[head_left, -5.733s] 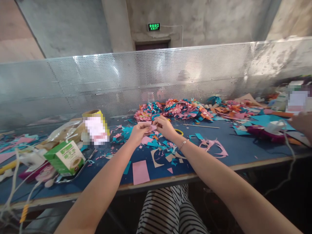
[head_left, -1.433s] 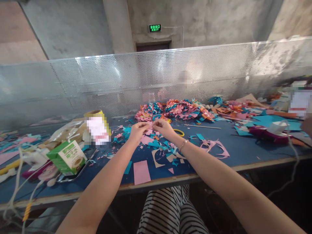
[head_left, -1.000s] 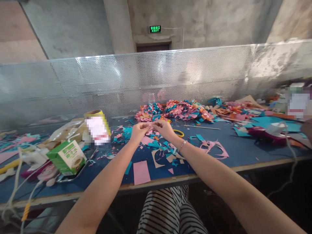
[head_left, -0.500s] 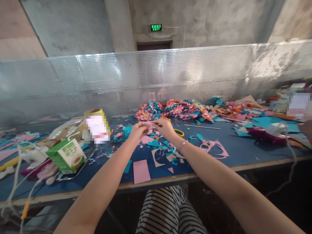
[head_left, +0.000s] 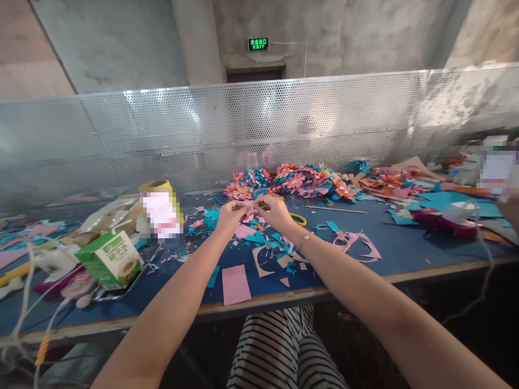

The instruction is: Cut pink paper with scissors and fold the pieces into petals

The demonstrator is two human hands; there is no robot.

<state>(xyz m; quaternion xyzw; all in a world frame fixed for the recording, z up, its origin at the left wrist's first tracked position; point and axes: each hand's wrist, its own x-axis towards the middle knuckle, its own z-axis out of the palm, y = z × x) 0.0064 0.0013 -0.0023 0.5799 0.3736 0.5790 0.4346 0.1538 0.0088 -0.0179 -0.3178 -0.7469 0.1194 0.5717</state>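
My left hand (head_left: 232, 214) and my right hand (head_left: 272, 210) meet over the middle of the table, both with fingers pinched on a small piece of pink paper (head_left: 251, 207). The fingers hide most of its shape. Just behind them lies a heap of pink, blue and orange paper flowers (head_left: 298, 181). Below the hands are blue and pink paper scraps (head_left: 259, 237). Yellow scissor handles (head_left: 299, 219) show beside my right wrist. Nearer the front edge rests a pink paper rectangle (head_left: 236, 284).
A green and white drink carton (head_left: 111, 260) stands at left, by a yellow tape roll (head_left: 174, 202) and white cords (head_left: 28, 292). Pink cut-out remnants (head_left: 360, 246) and a thin stick (head_left: 338, 209) lie right. A perforated metal screen (head_left: 227, 135) borders the back. Another person's hand (head_left: 510, 208) shows far right.
My fingertips have shifted slightly on the pink paper, drawing closer around it. Both arms stay almost in place, and the table's contents look the same.
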